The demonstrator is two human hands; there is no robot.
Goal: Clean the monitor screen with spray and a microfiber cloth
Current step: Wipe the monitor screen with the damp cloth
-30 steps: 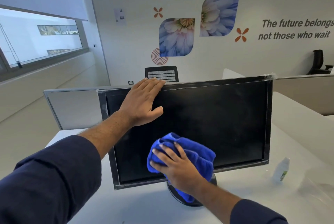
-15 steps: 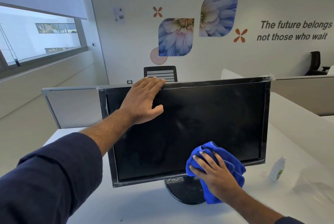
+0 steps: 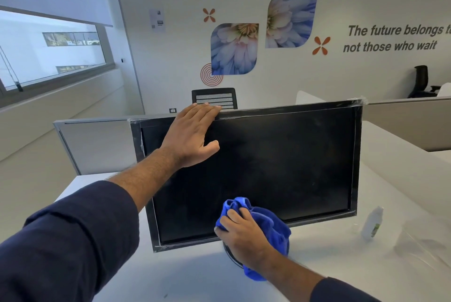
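Note:
A black monitor (image 3: 288, 162) stands on a white desk (image 3: 190, 277), its dark screen facing me. My left hand (image 3: 192, 136) lies flat on the upper left of the screen, fingertips over the top edge. My right hand (image 3: 240, 233) presses a bunched blue microfiber cloth (image 3: 271, 226) against the lower middle of the screen, fingers curled into the fabric. The cloth hides most of the round stand. A small white spray bottle (image 3: 372, 222) stands on the desk to the right of the monitor.
A crumpled clear plastic sheet (image 3: 419, 245) lies at the desk's right edge. A grey partition panel (image 3: 95, 145) runs behind the monitor, with a black office chair (image 3: 214, 98) beyond it. Another desk and partition sit to the right.
My right hand swept the cloth right along the bottom of the screen, then back left to the lower middle. The left hand stayed in place on the top edge.

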